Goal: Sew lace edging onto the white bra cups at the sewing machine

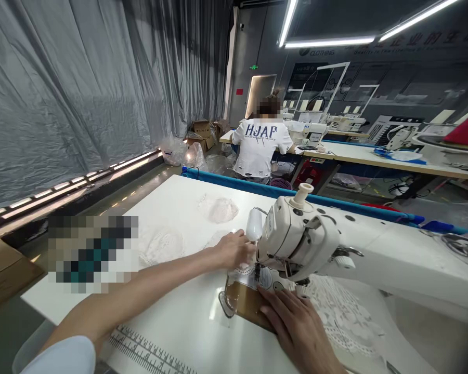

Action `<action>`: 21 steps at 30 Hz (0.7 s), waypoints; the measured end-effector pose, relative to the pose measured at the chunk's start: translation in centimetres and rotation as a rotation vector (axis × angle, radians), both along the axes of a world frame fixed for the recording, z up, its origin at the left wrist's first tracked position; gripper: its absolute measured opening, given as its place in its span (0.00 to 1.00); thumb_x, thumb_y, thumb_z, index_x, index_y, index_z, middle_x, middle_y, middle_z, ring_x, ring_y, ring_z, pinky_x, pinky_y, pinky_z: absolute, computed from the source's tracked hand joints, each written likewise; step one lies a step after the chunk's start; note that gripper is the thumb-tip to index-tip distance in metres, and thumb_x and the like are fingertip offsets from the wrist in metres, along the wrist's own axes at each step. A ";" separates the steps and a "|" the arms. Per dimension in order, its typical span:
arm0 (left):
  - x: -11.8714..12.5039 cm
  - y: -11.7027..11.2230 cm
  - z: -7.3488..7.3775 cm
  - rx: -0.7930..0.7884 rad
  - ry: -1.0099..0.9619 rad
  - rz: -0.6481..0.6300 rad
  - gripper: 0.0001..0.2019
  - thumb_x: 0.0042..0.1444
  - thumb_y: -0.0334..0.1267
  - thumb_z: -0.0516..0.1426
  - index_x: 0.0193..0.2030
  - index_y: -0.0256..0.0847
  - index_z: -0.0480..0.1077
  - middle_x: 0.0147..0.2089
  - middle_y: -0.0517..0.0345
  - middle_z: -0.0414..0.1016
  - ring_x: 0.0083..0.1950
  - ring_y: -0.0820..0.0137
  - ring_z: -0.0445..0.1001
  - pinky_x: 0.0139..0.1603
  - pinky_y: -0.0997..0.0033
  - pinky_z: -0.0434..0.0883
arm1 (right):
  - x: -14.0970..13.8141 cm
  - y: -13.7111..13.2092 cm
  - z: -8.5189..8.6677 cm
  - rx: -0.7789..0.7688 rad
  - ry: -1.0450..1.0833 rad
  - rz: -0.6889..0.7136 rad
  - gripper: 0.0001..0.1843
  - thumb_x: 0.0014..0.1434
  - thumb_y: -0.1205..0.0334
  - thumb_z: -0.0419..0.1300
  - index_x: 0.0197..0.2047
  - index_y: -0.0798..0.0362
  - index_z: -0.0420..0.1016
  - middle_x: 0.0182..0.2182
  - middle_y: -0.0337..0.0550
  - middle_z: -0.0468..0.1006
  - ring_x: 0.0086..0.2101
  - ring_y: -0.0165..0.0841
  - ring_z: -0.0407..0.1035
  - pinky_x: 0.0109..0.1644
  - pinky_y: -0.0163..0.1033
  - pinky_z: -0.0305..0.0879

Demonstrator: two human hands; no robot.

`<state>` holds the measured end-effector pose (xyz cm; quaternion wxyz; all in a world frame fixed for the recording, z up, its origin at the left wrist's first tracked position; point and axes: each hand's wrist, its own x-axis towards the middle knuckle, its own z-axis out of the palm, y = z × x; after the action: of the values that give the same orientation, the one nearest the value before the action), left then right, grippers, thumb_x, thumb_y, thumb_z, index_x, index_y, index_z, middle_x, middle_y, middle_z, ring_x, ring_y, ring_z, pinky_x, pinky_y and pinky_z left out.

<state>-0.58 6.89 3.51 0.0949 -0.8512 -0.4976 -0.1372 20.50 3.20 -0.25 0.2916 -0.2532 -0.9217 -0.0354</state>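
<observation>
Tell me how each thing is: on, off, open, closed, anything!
Left bare hand: fingers curled, at white lace fabric.
Right bare hand: palm down, fingers outstretched.
White metal sewing machine: upright; can't tell if running.
Pale round lace piece beyond left hand: lying untouched.
Long white tube lights: lit.
Small green wall sign: lit.
Tall grey curtain: hanging in folds.

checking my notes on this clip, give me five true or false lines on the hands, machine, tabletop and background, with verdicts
1. The bare left hand is beside the head of the white sewing machine. True.
2. The bare right hand is raised above the machine. False: it is low, by the flat brown plate.
3. Pale lace fabric pieces lie on the smooth white tabletop. True.
4. Black printed ruler markings run along the tabletop's far edge. False: they run along its near side.
5. A person in a white lettered T-shirt has their back to the camera. True.
</observation>
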 end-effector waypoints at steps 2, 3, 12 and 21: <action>-0.3 -1.4 0.8 -0.142 -0.023 0.095 0.07 0.46 0.30 0.63 0.25 0.35 0.68 0.29 0.59 0.70 0.23 0.74 0.66 0.21 0.77 0.59 | 0.2 -0.2 0.2 -0.040 0.033 -0.025 0.18 0.68 0.58 0.44 0.46 0.54 0.73 0.29 0.45 0.78 0.26 0.34 0.71 0.29 0.38 0.63; -0.5 -2.7 1.2 -0.217 -0.044 0.144 0.07 0.45 0.29 0.63 0.25 0.35 0.67 0.27 0.59 0.69 0.22 0.74 0.66 0.20 0.77 0.58 | 0.3 -0.5 0.4 -0.094 0.055 -0.032 0.16 0.67 0.57 0.47 0.47 0.54 0.72 0.32 0.47 0.78 0.28 0.36 0.72 0.30 0.38 0.66; -0.4 -16.6 6.3 -0.879 -0.805 0.339 0.12 0.57 0.46 0.53 0.35 0.38 0.65 0.29 0.63 0.64 0.28 0.77 0.61 0.25 0.80 0.58 | -2.6 -7.3 3.8 -1.237 0.311 0.363 0.12 0.61 0.52 0.56 0.39 0.52 0.71 0.32 0.41 0.73 0.34 0.36 0.70 0.36 0.37 0.68; 0.5 -22.8 3.2 -1.215 -1.133 0.184 0.14 0.47 0.44 0.63 0.33 0.34 0.69 0.26 0.64 0.63 0.29 0.76 0.60 0.29 0.77 0.58 | -0.3 -11.5 5.3 -1.746 0.148 0.432 0.15 0.55 0.53 0.64 0.33 0.58 0.70 0.25 0.35 0.62 0.27 0.26 0.54 0.29 0.32 0.49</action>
<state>-0.11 -15.91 6.67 -0.6344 -0.5125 -0.5248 -0.2440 20.24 -8.34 5.00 0.0544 -0.2076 -0.6271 0.7488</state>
